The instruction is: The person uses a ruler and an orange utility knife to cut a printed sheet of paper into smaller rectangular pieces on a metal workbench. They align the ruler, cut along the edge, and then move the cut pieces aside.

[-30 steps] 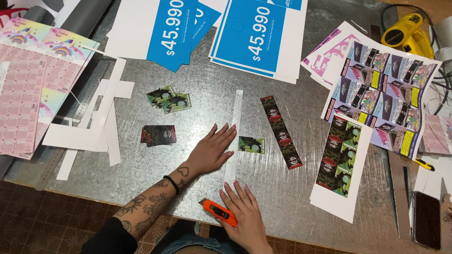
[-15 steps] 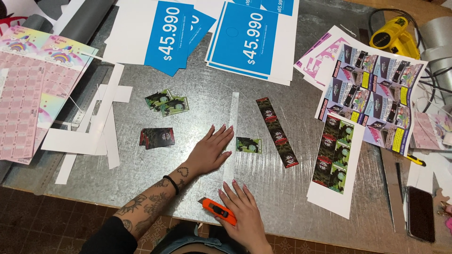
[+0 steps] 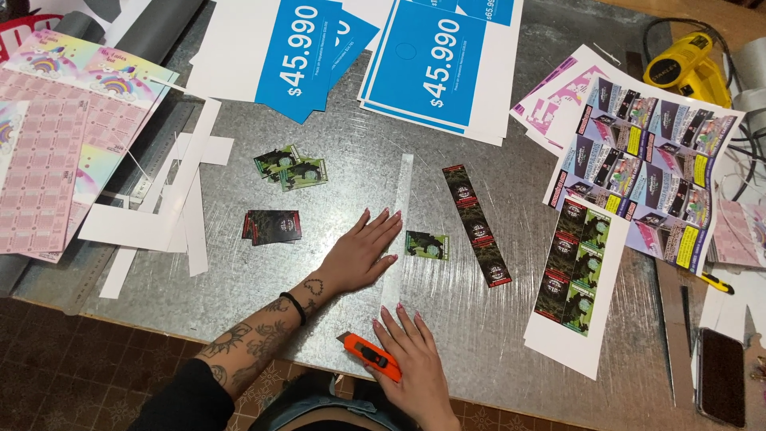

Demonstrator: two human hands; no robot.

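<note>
Cutting step is judged to be in hand. The left hand is spread flat, fingers wide, pressed on the lower part of a long narrow white paper strip lying on the galvanised sheet-metal table. The right hand rests palm down near the strip's lower end, touching an orange retractable utility knife — whether the knife is actually gripped cannot be told.

A small green-and-black printed card lies just right of the strip; a long dark printed card strip lies further right.

Next move is judged to call for the strip being held firm and the blade being kept off the left fingers.

Table carries blue-and-white price sheets, white offcuts, pink sheets; patterned floor tiles are seen below.
</note>
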